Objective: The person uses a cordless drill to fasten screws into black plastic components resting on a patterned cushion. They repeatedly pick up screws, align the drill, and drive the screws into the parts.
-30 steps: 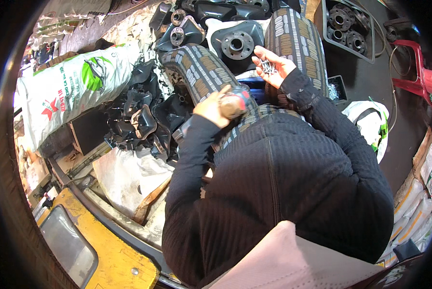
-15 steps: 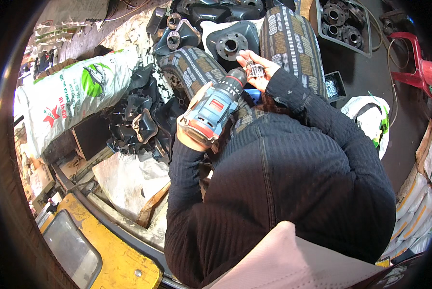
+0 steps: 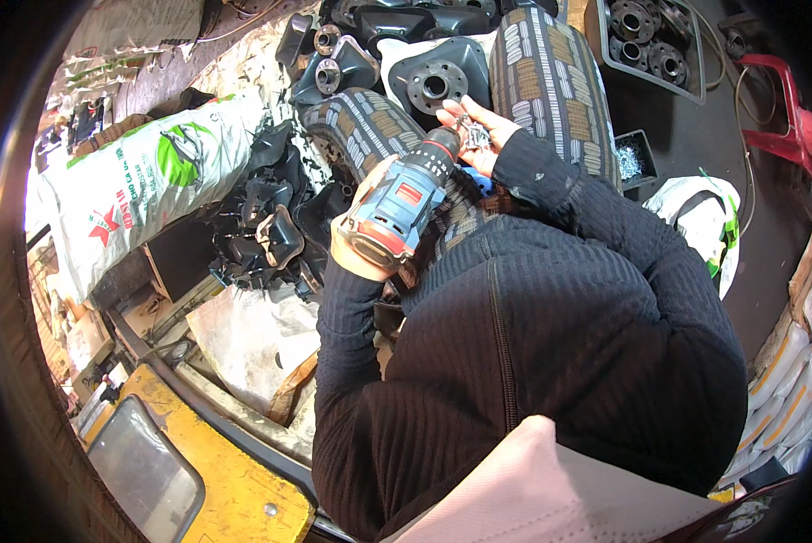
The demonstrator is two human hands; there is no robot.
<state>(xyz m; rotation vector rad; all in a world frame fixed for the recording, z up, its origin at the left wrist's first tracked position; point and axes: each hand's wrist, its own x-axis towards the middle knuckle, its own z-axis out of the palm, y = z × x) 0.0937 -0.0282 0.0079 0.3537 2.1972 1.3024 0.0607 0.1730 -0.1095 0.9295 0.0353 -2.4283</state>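
My left hand [image 3: 356,244] grips a blue and grey cordless drill [image 3: 404,201] with a red mark, its chuck pointing up and right. The drill tip meets my right hand [image 3: 480,127], which cups a small bunch of silvery screws [image 3: 474,136] in its palm. Both hands sit above my patterned trouser knees [image 3: 361,122], and black ribbed sleeves cover both forearms. Just beyond the right hand lies a dark metal bracket with a round flanged hub [image 3: 435,88].
A heap of black metal brackets [image 3: 270,226] lies to my left beside a white printed sack [image 3: 143,185]. A small black tub of screws [image 3: 630,158] stands right of my knee. A grey crate of round hubs [image 3: 650,45] and a red stool [image 3: 786,109] are farther right.
My left hand lifted the drill into view and brought its tip up to the right palm. The right hand stayed near the knee with the screws.
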